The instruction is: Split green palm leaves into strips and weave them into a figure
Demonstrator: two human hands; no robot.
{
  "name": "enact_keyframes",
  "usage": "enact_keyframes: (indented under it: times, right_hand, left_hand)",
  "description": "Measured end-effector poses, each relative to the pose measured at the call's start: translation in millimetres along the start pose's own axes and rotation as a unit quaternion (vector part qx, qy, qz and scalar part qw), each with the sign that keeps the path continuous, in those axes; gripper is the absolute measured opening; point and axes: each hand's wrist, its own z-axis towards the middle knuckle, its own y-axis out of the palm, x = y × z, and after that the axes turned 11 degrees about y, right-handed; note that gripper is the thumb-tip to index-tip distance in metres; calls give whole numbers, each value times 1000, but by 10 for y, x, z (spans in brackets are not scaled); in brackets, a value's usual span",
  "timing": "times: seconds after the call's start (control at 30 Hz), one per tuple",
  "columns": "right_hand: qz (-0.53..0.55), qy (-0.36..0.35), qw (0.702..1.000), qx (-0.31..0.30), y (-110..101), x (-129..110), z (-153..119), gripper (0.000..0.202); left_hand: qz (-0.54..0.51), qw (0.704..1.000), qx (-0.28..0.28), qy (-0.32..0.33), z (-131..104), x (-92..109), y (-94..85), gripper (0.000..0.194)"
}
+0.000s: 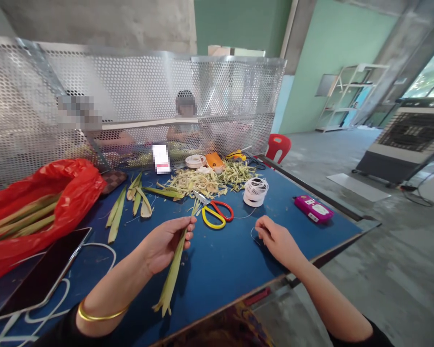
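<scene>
My left hand (171,243) is closed around a long pale green leaf (170,284), gripping it near its narrow upper end. The leaf slants down towards me and ends in a split, ragged tip. To the right, over the table, the fingertips of my right hand (277,241) are pinched on a thin pale thread (252,233), which curves beside them. Just beyond it stands a white spool (255,198) of thread. Scissors (217,215) with one red and one yellow handle lie between the hands, their blades partly behind the leaf's top.
Trimmed shreds (195,182) are heaped at the back, near loose leaves (117,212). A red plastic bag (75,176) of stalks and a tablet (43,274) with white cables lie left. A purple box (313,208) sits right. Behind a perforated metal screen (137,77) are other people.
</scene>
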Motion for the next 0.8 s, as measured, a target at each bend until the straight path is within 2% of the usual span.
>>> enact_keyframes:
  times: [0.03,0.1,0.13,0.17,0.23,0.33,0.43,0.53,0.67,0.8]
  right_hand:
    - [23,5,1000,13,-17,18,-7,11]
    - [120,60,990,41,-53,41,46,6]
    - [182,105,976,51,-69,46,103,7]
    - [260,172,948,54,-79,48,175,12]
    - [320,236,916,42,-83,41,342,16]
    - [385,285,878,-9,-45,9,579,18]
    - [444,317,837,-43,16,-40,715,15]
    - [487,332,807,-30,54,-67,703,13]
    - [519,323,790,41,-15,-22,562,12]
    - [509,298,796,139,-238,31,594,17]
  left_hand:
    - [2,1000,-2,-4,12,-19,8,5]
    - [5,1000,-1,-11,33,-50,22,4]
    - [6,1000,1,-13,40,-60,27,4]
    - [7,1000,3,-15,43,-68,31,4]
    - [7,1000,5,-13,45,-75,30,3]
    - [3,1000,2,-6,47,-78,10,2]
    - [-1,1000,3,-6,54,-84,-17,2]
    - [-5,1000,6,-8,53,-87,-41,1]
    - [-14,1000,4,-10,44,-83,-68,1]
    - [-26,1000,-2,-10,35,-85,-83,2]
